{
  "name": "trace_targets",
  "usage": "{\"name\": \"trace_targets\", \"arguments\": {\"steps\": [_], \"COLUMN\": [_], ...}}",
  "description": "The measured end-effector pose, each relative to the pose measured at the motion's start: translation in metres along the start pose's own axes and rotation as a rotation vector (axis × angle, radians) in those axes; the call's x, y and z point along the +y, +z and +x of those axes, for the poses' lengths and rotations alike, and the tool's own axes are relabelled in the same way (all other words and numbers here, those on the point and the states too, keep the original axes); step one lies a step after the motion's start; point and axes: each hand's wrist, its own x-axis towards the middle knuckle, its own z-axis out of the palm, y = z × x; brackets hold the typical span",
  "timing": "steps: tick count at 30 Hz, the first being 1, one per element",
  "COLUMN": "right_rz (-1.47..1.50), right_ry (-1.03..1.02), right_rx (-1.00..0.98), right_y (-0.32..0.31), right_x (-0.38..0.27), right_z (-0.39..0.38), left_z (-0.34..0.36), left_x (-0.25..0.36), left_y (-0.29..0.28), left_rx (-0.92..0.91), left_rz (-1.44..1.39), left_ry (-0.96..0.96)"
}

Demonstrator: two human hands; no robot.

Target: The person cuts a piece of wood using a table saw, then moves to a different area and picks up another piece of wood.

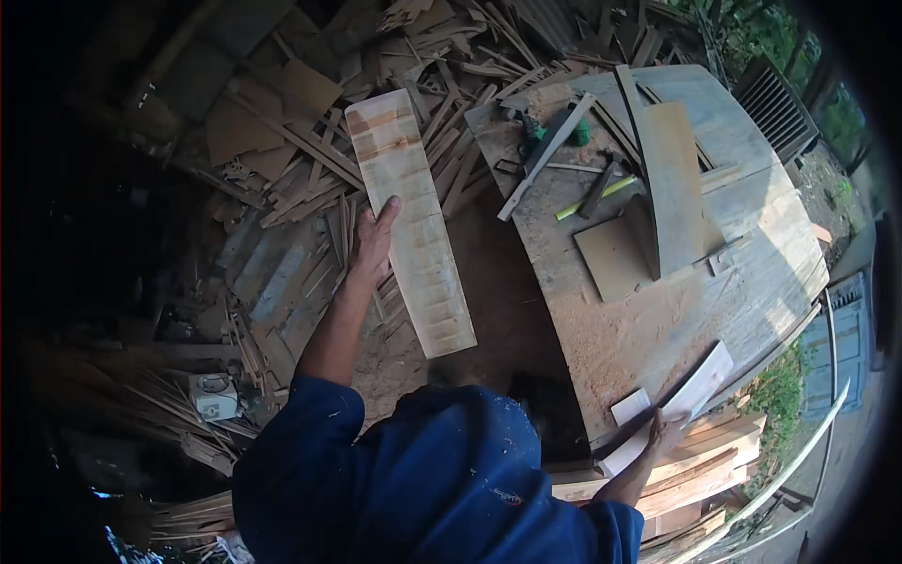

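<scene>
My left hand is closed on the edge of a long pale wooden board. The board hangs in the air left of the workbench, tilted, with a brown stain near its far end. At the near right corner of the workbench, my right hand is closed round a second, narrower pale board. Its middle is partly hidden by the hand. A small pale wood block lies just beside that board.
A hammer, a yellow strip and leaning planks crowd the far part of the workbench. Scrap wood is heaped across the ground at the back left. Stacked timber lies beyond the near right edge.
</scene>
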Motion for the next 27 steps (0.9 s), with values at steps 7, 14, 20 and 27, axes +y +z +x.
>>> {"name": "trace_targets", "arguments": {"steps": [7, 14, 20, 27], "right_rz": [0.467, 0.185, -0.097, -0.802], "right_ry": [-0.517, -0.902, -1.197, -1.006], "right_rx": [0.350, 0.108, -0.233, -0.610], "right_y": [0.068, 0.102, 0.140, 0.250], "right_x": [0.075, -0.131, -0.248, -0.282], "right_z": [-0.035, -0.184, -0.317, -0.379], "left_z": [-0.075, -0.195, -0.293, -0.426], "left_x": [-0.023, -0.003, -0.017, -0.121], "left_y": [-0.251, -0.485, -0.635, -0.707], "left_rx": [0.373, 0.064, 0.262, 0.842], "left_rz": [-0.775, -1.042, -1.065, -0.711], "left_ry": [0.049, 0.662, 0.878, 0.339]}}
